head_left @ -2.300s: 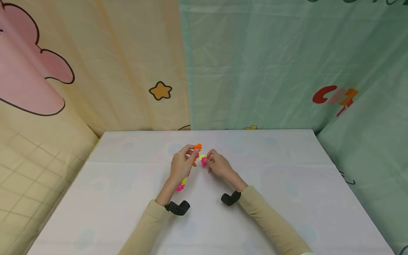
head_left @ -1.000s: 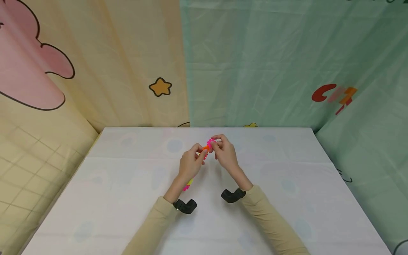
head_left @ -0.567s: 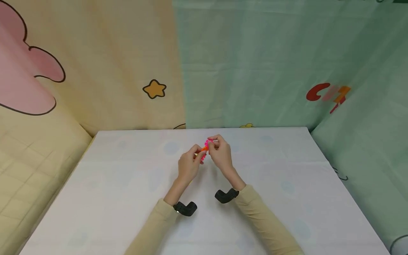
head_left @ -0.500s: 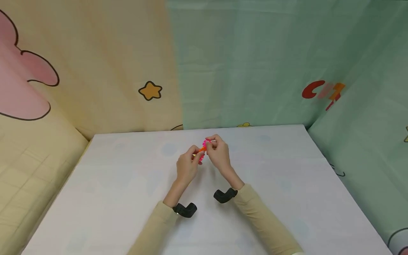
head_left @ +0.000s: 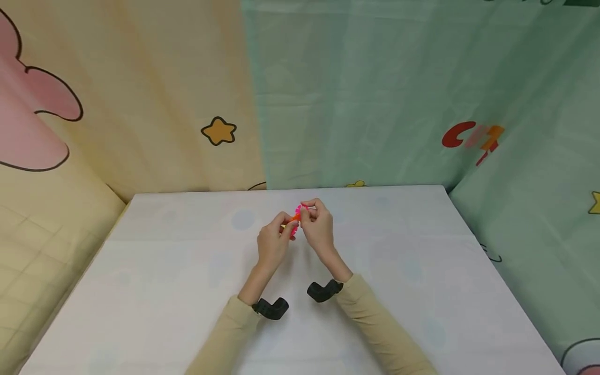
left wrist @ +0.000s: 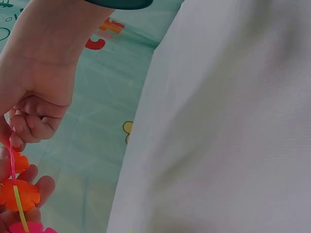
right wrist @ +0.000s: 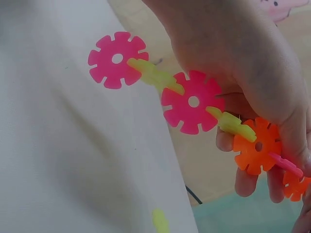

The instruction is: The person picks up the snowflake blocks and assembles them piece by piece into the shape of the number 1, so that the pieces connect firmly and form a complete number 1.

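My left hand (head_left: 272, 244) grips a chain of flower-shaped notched plastic discs, snowflake building pieces slotted crosswise. In the right wrist view a pink disc (right wrist: 109, 65), a yellow disc (right wrist: 150, 74) seen edge-on, and another pink disc (right wrist: 177, 109) stick out past the left hand (right wrist: 252, 63). Nearer its fingers come a yellow disc (right wrist: 228, 124) and an orange disc (right wrist: 252, 153). My right hand (head_left: 319, 229) pinches a pink disc (head_left: 298, 210) right at the orange disc (head_left: 295, 218) by the left fingertips. Fingers partly hide where these two meet.
Both hands are above a white-covered table (head_left: 187, 291), near its far edge. A beige curtain (head_left: 154, 104) and a green curtain (head_left: 356, 104) hang behind. Black wrist cameras (head_left: 274, 309) sit on both wrists. A blurred yellow piece (right wrist: 160, 221) shows low in the right wrist view.
Earlier, the right hand held a pink disc apart from the chain, lower down. It has come up and leftward, bringing a pink disc against the orange disc in the left hand.
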The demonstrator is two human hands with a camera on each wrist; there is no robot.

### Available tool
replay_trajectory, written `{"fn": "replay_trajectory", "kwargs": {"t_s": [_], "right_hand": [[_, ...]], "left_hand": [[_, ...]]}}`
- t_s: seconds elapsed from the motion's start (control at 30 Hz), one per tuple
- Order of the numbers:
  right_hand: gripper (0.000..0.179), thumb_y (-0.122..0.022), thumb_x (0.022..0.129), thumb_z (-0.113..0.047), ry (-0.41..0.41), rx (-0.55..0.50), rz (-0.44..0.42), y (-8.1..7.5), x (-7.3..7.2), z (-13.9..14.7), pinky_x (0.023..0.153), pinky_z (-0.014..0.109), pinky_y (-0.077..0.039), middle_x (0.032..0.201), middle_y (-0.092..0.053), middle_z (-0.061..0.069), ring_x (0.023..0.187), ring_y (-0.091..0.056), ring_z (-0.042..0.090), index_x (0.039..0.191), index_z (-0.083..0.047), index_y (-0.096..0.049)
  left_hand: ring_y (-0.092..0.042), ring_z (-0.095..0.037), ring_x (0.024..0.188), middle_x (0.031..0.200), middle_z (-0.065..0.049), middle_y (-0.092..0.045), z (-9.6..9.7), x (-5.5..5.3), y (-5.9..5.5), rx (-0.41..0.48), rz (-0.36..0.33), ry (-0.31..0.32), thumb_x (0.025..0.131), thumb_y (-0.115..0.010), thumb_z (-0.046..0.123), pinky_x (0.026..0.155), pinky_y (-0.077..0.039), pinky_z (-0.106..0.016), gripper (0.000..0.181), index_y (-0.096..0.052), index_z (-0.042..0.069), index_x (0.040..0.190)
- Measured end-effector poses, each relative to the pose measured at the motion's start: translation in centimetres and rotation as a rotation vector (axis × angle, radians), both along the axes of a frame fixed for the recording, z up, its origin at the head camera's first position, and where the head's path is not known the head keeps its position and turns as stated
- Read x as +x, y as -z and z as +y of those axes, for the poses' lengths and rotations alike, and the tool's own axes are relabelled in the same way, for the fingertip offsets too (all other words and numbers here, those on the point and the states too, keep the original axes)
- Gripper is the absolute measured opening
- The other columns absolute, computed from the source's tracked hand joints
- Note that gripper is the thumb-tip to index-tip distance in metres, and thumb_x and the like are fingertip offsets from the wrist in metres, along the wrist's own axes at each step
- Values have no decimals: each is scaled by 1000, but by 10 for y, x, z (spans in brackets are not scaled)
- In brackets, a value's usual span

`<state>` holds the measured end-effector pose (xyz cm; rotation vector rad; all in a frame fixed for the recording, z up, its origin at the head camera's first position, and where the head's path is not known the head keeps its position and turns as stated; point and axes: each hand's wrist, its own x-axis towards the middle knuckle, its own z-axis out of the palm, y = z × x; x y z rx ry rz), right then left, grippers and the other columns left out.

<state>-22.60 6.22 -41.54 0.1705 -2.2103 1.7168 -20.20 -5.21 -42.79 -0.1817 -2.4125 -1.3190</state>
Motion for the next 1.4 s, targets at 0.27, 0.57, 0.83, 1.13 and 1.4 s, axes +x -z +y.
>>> {"fn": "replay_trajectory", "kwargs": {"t_s": [0.27, 0.57, 0.83, 1.13, 1.4], "right_hand": [[15, -54, 93, -3, -6, -69, -18, -4, 0, -2, 40, 19, -28, 58, -58, 20, 41, -41, 3, 104, 3, -62], [20, -55, 95, -9, -53, -94, -54, 2, -6, -4, 43, 18, -36, 66, -63, 23, 42, -44, 2, 110, 0, -64], [23, -52, 98, -12, -54, -51, -66, 0, -9, 1, 47, 19, -39, 72, -59, 15, 48, -44, 11, 109, -6, -70], [23, -54, 96, -12, -123, -76, -107, 2, -12, 0, 47, 19, -38, 81, -65, 24, 58, -55, 39, 113, -2, -67], [24, -54, 98, -16, -155, -21, -141, 2, -13, 1, 51, 21, -44, 85, -67, 20, 59, -55, 35, 115, -4, -66]], "left_hand": [[-65, -18, 58, 65, -6, -70, 0, -2, -4, -9, 12, -10, 89, -66, 25, 54, -41, -26, 15, -64, 11, 87], [-66, -24, 59, 73, -8, -70, -3, -3, -3, 27, -52, 14, 92, -63, 23, 53, -42, -26, 14, -62, 9, 93], [-65, -13, 53, 89, -9, -71, -6, -6, -5, 58, -86, 21, 93, -62, 23, 51, -45, -25, 22, -58, 10, 112], [-62, -13, 52, 95, -12, -70, -13, -8, -4, 75, -87, 44, 90, -66, 20, 52, -50, -23, 29, -58, 10, 116], [-63, -13, 55, 97, -11, -70, -20, -10, -3, 55, -119, 46, 89, -69, 25, 52, -49, -23, 33, -59, 13, 118]]}}
